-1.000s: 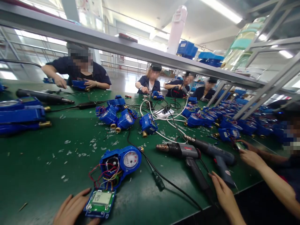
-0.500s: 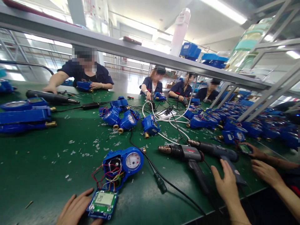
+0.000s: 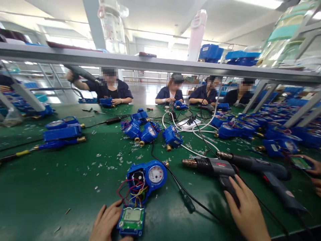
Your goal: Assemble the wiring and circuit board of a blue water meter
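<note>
A blue water meter [image 3: 146,177] lies opened on the green table [image 3: 50,180], its red, yellow and black wires running to a green circuit board with a small display [image 3: 131,219]. My left hand [image 3: 106,222] rests against the board's left edge, fingers curled on it. My right hand [image 3: 247,212] lies over the grip of the nearer dark heat gun [image 3: 213,167], fingers stretched along the handle. A second heat gun [image 3: 263,169] lies just right of it.
Several blue meters [image 3: 147,129] lie mid-table, more at the left [image 3: 62,132] and far right [image 3: 250,129]. White and black cables run to a power strip [image 3: 189,124]. People sit across the table. Another person's hand [image 3: 314,170] holds a board at the right edge. A metal shelf [image 3: 160,65] spans overhead.
My right hand has moved from beside the second heat gun onto the nearer gun's grip. The view has shifted left. The person opposite has lifted a tool off the table.
</note>
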`<control>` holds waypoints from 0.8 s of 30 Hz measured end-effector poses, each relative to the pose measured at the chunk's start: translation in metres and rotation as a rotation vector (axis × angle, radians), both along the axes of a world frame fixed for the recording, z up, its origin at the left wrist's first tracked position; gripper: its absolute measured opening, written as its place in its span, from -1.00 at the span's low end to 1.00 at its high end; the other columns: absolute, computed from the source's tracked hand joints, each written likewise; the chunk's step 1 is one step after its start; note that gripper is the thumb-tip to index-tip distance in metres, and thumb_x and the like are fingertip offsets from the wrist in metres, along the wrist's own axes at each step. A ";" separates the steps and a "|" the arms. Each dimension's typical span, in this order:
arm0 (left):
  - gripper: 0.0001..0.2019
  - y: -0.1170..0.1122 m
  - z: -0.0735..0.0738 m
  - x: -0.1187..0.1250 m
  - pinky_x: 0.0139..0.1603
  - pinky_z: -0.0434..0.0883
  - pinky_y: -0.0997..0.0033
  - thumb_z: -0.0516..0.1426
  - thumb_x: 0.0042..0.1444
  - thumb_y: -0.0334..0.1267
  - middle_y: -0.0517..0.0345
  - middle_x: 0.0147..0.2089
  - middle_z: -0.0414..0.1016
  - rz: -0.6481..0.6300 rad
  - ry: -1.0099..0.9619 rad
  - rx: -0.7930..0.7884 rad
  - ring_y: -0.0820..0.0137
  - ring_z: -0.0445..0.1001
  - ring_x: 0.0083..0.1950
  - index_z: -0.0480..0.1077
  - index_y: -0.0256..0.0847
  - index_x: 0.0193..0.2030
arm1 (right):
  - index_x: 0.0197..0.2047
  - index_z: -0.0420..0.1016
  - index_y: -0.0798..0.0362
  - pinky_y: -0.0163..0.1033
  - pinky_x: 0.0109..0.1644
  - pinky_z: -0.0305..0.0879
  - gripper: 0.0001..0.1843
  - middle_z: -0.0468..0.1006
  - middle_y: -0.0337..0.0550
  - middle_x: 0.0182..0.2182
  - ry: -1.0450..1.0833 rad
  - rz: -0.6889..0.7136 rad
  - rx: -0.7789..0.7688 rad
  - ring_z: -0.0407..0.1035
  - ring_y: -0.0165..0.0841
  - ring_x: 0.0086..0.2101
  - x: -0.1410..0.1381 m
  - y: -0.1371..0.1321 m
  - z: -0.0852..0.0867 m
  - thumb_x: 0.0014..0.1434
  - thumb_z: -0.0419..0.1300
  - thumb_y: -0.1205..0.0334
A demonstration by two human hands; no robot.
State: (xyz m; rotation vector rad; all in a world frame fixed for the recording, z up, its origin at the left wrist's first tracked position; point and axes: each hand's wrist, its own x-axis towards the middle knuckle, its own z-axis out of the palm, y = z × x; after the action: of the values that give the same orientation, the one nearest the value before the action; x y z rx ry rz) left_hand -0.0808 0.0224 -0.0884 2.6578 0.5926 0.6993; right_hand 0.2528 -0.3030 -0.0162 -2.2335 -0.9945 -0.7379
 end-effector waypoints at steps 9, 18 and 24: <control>-0.73 -0.001 0.036 0.002 0.35 0.12 -0.31 0.28 0.02 -0.06 0.01 -0.01 0.59 -0.099 0.209 -0.250 0.01 0.39 0.26 0.55 0.00 -0.12 | 0.15 0.50 0.11 -0.01 0.12 0.41 -0.51 0.42 -0.06 0.09 0.378 0.450 -0.020 0.36 -0.08 0.05 -0.067 0.066 -0.032 0.38 0.08 -0.07; -0.50 0.005 -0.001 -0.002 0.30 0.27 -0.27 0.32 -0.11 -0.13 -0.01 0.11 0.55 -0.048 0.085 -0.119 -0.05 0.42 0.24 0.43 -0.02 0.05 | 0.40 0.15 0.15 0.22 0.36 -0.15 -0.11 0.11 0.11 0.30 0.835 0.536 0.106 -0.03 -0.05 0.28 -0.035 0.159 -0.020 0.37 -0.11 -0.45; -0.43 0.004 0.000 -0.005 0.27 0.35 -0.14 0.33 -0.07 -0.01 0.01 0.12 0.54 -0.033 -0.043 -0.071 0.00 0.47 0.20 0.35 0.00 0.10 | 0.36 0.21 0.13 0.22 0.36 -0.21 -0.15 0.16 0.10 0.28 0.970 0.636 0.204 -0.03 -0.05 0.28 -0.046 0.175 -0.017 0.38 -0.10 -0.44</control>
State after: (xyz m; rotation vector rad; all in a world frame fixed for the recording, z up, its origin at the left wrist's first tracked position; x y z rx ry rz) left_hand -0.0860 0.0262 -0.0887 2.5744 0.5499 0.7111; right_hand 0.2063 -0.1279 -0.0331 -1.6000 -0.9418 0.4777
